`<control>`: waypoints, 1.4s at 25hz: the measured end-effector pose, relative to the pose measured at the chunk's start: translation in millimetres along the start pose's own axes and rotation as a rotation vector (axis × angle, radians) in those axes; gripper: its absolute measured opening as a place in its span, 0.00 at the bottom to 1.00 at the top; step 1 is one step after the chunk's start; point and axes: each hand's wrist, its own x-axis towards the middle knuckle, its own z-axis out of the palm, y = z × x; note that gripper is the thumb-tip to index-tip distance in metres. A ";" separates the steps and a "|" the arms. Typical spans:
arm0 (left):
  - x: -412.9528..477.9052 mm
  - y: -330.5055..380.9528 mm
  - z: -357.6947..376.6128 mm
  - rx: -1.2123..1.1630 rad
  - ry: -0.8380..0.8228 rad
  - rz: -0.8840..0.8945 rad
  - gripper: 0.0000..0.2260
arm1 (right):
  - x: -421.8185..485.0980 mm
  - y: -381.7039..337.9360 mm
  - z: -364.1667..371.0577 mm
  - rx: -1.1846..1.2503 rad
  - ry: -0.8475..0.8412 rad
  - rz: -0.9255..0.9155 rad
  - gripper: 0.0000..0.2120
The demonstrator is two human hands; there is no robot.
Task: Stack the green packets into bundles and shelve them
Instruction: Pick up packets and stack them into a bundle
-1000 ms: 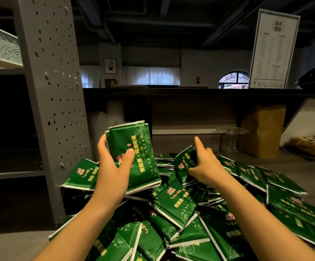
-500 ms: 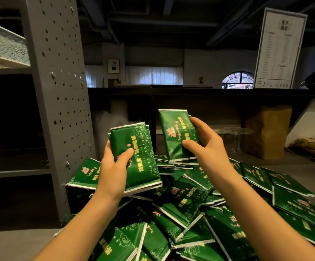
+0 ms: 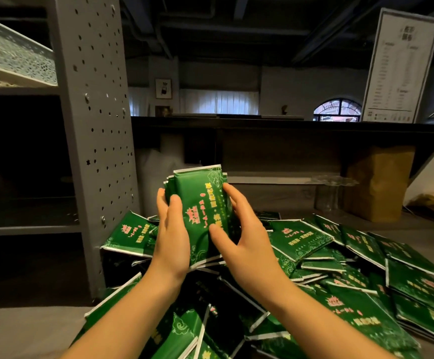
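A bundle of green packets point(image 3: 203, 200) with pink and yellow print stands upright in front of me, above the heap. My left hand point(image 3: 172, 234) grips its left edge, thumb across the front. My right hand point(image 3: 239, 234) clasps its right edge, thumb on the front face. Below and to the right spreads a loose pile of green packets point(image 3: 340, 268) over the grey surface. One packet point(image 3: 130, 234) leans against the shelf post. The grey shelf unit point(image 3: 24, 229) stands at the left, its lower boards dark.
The perforated grey shelf post point(image 3: 96, 125) rises just left of my hands. A patterned tray point(image 3: 16, 55) sits on an upper shelf. A brown paper bag point(image 3: 376, 182) and a clear glass stand point(image 3: 330, 187) are at the back right, under a dark counter point(image 3: 288, 123).
My right hand lifted a packet from the pile, brought it left and laid it against the packets in my left hand. Both hands now hold one bundle.
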 end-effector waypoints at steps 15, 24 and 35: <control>9.0 -6.4 -9.0 0.046 -0.008 0.002 0.29 | 34.1 8.6 -79.0 -0.724 -0.323 0.112 0.18; 11.7 -7.6 -10.5 0.068 -0.010 0.013 0.25 | 31.4 8.0 -97.8 -1.007 -0.782 0.500 0.31; 4.7 -5.2 -5.6 0.133 -0.012 0.065 0.24 | 24.5 21.8 -75.9 -0.959 -0.705 0.383 0.33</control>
